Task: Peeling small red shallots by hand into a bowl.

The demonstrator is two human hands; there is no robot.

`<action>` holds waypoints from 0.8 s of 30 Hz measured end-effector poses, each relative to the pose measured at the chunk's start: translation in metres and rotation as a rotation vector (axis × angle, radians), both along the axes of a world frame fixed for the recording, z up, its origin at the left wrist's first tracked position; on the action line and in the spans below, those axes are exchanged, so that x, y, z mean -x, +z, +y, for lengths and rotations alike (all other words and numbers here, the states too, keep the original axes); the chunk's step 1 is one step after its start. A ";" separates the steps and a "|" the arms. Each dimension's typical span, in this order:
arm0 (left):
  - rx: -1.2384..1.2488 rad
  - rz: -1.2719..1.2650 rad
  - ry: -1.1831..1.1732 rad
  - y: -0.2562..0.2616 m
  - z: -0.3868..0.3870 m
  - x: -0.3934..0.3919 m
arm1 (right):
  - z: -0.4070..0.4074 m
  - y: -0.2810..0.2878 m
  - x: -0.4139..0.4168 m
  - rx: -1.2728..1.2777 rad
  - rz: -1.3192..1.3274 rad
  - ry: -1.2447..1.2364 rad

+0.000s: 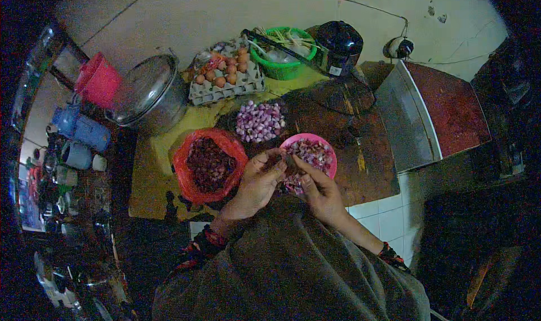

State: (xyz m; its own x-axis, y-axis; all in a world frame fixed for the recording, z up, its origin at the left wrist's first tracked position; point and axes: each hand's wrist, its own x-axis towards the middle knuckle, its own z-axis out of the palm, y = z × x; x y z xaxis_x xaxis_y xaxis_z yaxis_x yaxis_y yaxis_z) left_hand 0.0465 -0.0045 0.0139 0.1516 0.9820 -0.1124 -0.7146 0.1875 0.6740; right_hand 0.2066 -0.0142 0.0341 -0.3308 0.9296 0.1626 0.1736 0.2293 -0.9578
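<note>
My left hand [258, 186] and my right hand [323, 192] meet at the fingertips over the near left rim of a pink bowl [334, 160]. Something small and dark is between the fingers, too blurred to name, perhaps a shallot. Pieces of shallot and papery skins [315, 152] fill the bowl. To the left of my left hand, a red plastic bag [182, 169] stands with its mouth spread around dark reddish shallots [211, 164]. A heap of peeled shallots [260, 121] lies on the table behind the bag and bowl.
At the back stand a cardboard egg tray [228, 93] with eggs, a green basin [283, 71] and a dark appliance [340, 42]. A large lidded metal pot [156, 97] is at the left. The wooden table [363, 181] ends near my body; a metal-sided unit [408, 118] adjoins its right.
</note>
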 end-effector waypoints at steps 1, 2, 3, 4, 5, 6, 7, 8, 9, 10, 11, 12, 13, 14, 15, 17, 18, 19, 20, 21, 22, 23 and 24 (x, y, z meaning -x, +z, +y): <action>0.006 0.045 -0.001 0.001 0.001 -0.001 | 0.000 0.000 -0.001 0.000 -0.002 -0.003; 0.011 0.089 -0.003 0.002 0.002 -0.001 | 0.001 0.001 -0.004 0.279 0.152 0.018; 0.010 0.090 0.000 0.004 0.002 0.000 | 0.002 0.003 -0.006 0.559 0.308 0.044; -0.017 0.074 -0.027 0.006 0.001 0.001 | 0.003 0.014 -0.009 0.558 0.261 0.054; -0.044 0.058 -0.054 0.008 0.001 0.003 | 0.005 0.012 -0.011 0.558 0.261 0.055; -0.045 0.059 -0.053 0.011 0.001 0.003 | 0.006 0.010 -0.013 0.624 0.351 0.079; -0.005 0.017 -0.072 0.014 0.001 0.003 | 0.007 0.009 -0.014 0.690 0.440 0.102; 0.035 -0.025 -0.091 0.016 0.002 0.003 | 0.007 0.011 -0.014 0.689 0.441 0.101; 0.034 -0.025 -0.090 0.016 0.002 0.003 | 0.007 0.015 -0.013 0.533 0.361 0.121; -0.002 -0.052 -0.109 0.017 0.003 0.003 | 0.006 0.018 -0.013 0.378 0.281 0.140; -0.038 -0.079 -0.129 0.017 0.003 0.003 | 0.005 0.021 -0.012 0.377 0.280 0.141; -0.040 -0.078 -0.128 0.014 0.003 0.004 | 0.003 0.023 -0.011 0.400 0.314 0.139; -0.042 -0.047 -0.105 0.008 0.004 0.004 | 0.002 0.024 -0.010 0.424 0.348 0.137; -0.044 -0.015 -0.083 0.003 0.003 0.004 | 0.002 0.022 -0.011 0.423 0.348 0.139; -0.046 -0.015 -0.085 0.000 0.004 0.004 | 0.004 0.019 -0.013 0.504 0.379 0.132; -0.004 -0.081 -0.110 -0.004 0.002 0.004 | 0.005 0.015 -0.015 0.583 0.411 0.126; -0.004 -0.080 -0.110 -0.003 0.002 0.004 | 0.006 0.014 -0.015 0.575 0.398 0.104; -0.014 -0.089 -0.117 -0.002 0.001 0.003 | 0.006 0.013 -0.015 0.568 0.385 0.083; -0.024 -0.098 -0.123 0.001 0.000 0.003 | 0.007 0.011 -0.015 0.568 0.385 0.083; -0.024 -0.098 -0.124 0.003 0.000 0.003 | 0.007 0.007 -0.016 0.549 0.383 0.085; 0.015 -0.101 -0.137 0.007 -0.001 0.004 | 0.008 0.006 -0.016 0.530 0.382 0.087; 0.055 -0.105 -0.150 0.011 -0.001 0.004 | 0.007 0.007 -0.016 0.530 0.382 0.086; 0.055 -0.104 -0.151 0.014 0.000 0.004 | 0.007 0.008 -0.017 0.580 0.419 0.079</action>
State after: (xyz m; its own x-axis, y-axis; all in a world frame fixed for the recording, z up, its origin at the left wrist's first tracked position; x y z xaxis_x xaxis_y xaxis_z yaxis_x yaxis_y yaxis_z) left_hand 0.0424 -0.0049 0.0277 0.3108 0.9399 -0.1415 -0.7409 0.3329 0.5833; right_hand 0.2231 -0.0073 0.0422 -0.4189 0.8805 -0.2219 -0.2309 -0.3396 -0.9118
